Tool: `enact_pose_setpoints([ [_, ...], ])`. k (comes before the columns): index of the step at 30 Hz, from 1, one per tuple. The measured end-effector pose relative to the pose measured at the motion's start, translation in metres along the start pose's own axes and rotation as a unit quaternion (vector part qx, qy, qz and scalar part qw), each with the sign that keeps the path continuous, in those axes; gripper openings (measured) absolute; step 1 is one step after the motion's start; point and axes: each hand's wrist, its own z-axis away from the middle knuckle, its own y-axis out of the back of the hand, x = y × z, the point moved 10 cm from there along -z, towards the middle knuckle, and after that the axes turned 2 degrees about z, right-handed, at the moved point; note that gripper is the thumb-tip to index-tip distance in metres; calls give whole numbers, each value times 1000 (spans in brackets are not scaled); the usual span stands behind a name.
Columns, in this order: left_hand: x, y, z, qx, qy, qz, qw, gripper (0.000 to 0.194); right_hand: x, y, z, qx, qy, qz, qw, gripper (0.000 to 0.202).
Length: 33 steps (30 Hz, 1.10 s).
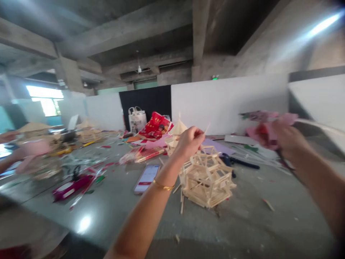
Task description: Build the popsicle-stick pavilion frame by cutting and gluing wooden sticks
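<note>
Basically, L hand (191, 141) pinching stick (207, 128) nr wood frame (208, 181); R hand (288, 136) gripping blurry pink tool (260, 132).

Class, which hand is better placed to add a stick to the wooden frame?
Probably the left hand: it pinches a thin stick near the wooden frame, while the right hand holds a pink thing farther off.

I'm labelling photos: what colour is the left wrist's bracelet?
Gold; the bracelet shows in the head view.
</note>
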Motion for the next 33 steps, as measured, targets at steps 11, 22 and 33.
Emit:
enact_pose_setpoints([
  [11,26,-48,25,-112,101,305,940,11,-47,-19,14,-39,84,75,993,39],
  [22,23,-116,59,-111,138,407,896,17,-88,5,37,149,159,191,957,5],
  [33,59,-98,74,11,10,305,952,25,-138,39,71,276,238,260,894,14],
])
